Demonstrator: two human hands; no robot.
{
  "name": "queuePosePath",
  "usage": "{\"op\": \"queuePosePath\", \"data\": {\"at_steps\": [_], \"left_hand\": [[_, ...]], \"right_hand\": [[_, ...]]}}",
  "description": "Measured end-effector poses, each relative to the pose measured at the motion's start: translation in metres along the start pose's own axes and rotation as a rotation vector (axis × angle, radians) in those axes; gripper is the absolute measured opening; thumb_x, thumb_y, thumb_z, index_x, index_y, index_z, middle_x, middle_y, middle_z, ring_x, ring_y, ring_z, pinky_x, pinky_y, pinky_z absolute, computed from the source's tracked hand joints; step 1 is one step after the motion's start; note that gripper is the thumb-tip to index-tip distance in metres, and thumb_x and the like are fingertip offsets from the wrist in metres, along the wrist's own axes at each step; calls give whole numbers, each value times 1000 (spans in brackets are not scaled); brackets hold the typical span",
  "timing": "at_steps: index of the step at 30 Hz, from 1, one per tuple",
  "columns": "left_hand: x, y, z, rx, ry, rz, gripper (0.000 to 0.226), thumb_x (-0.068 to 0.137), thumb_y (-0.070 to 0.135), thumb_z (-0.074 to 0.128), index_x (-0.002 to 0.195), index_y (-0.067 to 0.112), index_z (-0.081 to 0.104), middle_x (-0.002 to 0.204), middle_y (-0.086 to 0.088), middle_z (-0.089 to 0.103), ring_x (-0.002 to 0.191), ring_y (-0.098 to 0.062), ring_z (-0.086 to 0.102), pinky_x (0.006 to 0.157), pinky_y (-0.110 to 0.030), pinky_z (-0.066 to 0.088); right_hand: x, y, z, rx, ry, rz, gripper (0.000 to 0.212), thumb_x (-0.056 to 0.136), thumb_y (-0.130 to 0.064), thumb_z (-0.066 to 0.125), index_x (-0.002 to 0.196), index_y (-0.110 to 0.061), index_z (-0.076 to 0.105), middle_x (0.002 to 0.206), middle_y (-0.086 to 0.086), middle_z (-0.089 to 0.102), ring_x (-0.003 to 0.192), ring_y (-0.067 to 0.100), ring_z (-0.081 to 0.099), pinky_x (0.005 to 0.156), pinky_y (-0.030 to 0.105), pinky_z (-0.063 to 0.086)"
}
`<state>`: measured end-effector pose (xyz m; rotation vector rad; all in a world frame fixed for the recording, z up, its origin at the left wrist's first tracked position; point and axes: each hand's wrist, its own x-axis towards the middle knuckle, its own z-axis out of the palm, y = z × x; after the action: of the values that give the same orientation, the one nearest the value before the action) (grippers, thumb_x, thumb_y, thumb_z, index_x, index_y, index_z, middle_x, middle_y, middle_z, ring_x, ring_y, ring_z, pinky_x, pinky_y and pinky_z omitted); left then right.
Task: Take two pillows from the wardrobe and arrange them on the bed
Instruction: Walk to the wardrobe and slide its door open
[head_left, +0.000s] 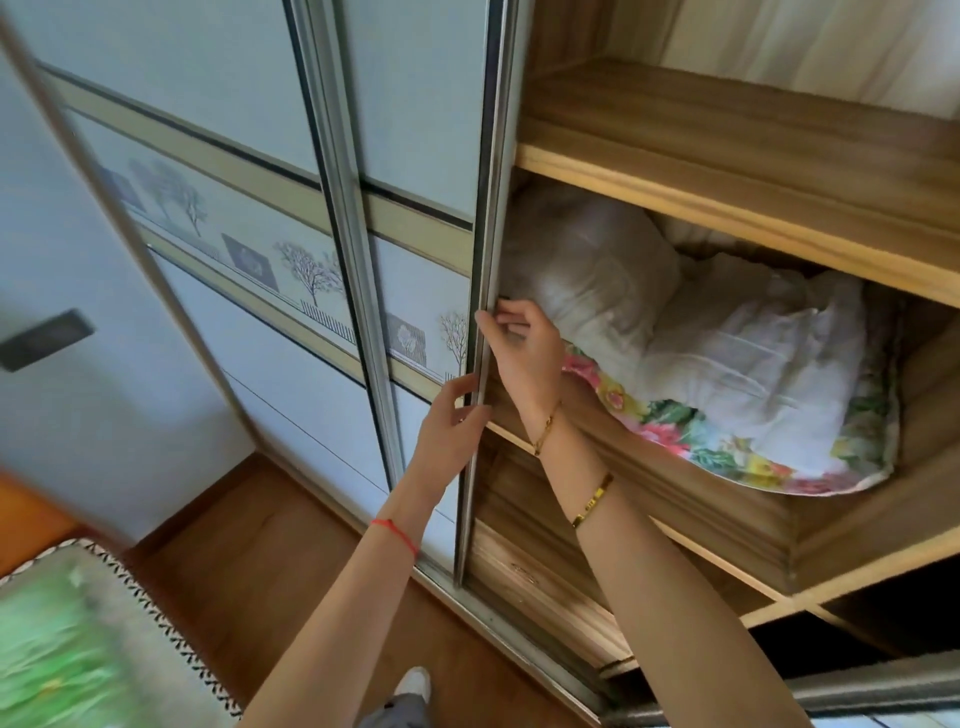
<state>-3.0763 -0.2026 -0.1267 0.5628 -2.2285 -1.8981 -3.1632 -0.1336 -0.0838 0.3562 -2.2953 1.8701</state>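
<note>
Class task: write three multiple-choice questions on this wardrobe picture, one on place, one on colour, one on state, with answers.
1. Where is the plain white pillow? A floor; B wooden wardrobe; C bed.
2. The thread bracelet on the left wrist is: A blue; B red; C green.
3. The pale tree-patterned sliding door is: A fully shut; B removed; C partly open.
Answers: B, it lies on a shelf inside; B, the thread is red; C, left hand and right hand hold its edge beside open shelves.

No words, numbers or brand marks can be read. The wardrobe door (415, 130) bears only printed trees (306, 270) and square emblems (249, 258) across its middle band — the emblems perhaps floral, too blurred to tell.
</note>
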Motion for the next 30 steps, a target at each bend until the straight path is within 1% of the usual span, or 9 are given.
{"op": "queuePosePath", "data": {"at_steps": [2,5,9,11,15,17,20,26,30], "left_hand": [[7,0,-8,-19,-17,-28,44,98,10,54,142,19,53,141,0,58,107,-17,61,107,-38,48],[19,1,-22,-40,-65,-48,48,99,10,53,145,22,50,145,5,54,130,-20,54,114,-44,44],[37,2,-41,-88,-92,-60,51,98,7,53,148,19,48,148,3,52,132,-21,54,114,-44,44],[44,2,-50,-96,-109,-41,51,99,5,53,148,18,47,147,0,54,132,-22,55,111,-37,46],[61,-1,-69,-91,-124,-5,51,98,3,53,147,18,47,147,0,54,135,-21,53,106,-31,46],[69,-4,-78,-82,-118,-5,46,99,6,54,141,25,49,146,4,54,127,-13,58,105,-30,48],[77,-9,-91,-72,-117,-31,53,99,13,56,150,22,43,152,2,49,125,-13,59,112,-42,46],[86,-18,-107,-88,-136,-18,60,95,22,61,152,24,41,142,-1,60,123,-16,64,110,-48,47],[92,-23,-111,-86,-137,6,63,91,29,63,151,28,41,145,-3,57,126,-19,62,110,-50,47]], "right_hand": [[4,-3,12,9,8,3,28,86,-24,73,108,-6,68,103,6,72,97,15,67,89,30,55],[9,-7,31,13,23,17,31,84,-26,75,108,-6,70,103,5,74,96,12,67,88,26,55],[17,-12,58,30,29,51,35,83,-26,76,109,-3,70,105,6,74,98,14,69,89,27,55],[21,-15,70,31,22,55,36,83,-26,76,109,-2,69,105,7,73,98,13,68,90,26,55],[29,-19,90,21,3,66,34,87,-28,72,111,-4,69,108,5,73,98,10,66,85,16,52],[29,-20,99,20,3,64,32,91,-28,67,113,-5,69,111,4,73,100,10,67,81,6,48],[25,-19,112,31,-27,59,31,97,-24,58,121,-8,67,117,3,71,103,7,64,73,-6,41],[17,-21,133,6,-44,48,34,100,-26,51,131,-15,62,126,-2,67,108,4,61,77,-3,42],[15,-22,137,-10,-69,35,38,100,-29,50,135,-17,59,130,-1,65,116,9,61,89,12,47]]}}
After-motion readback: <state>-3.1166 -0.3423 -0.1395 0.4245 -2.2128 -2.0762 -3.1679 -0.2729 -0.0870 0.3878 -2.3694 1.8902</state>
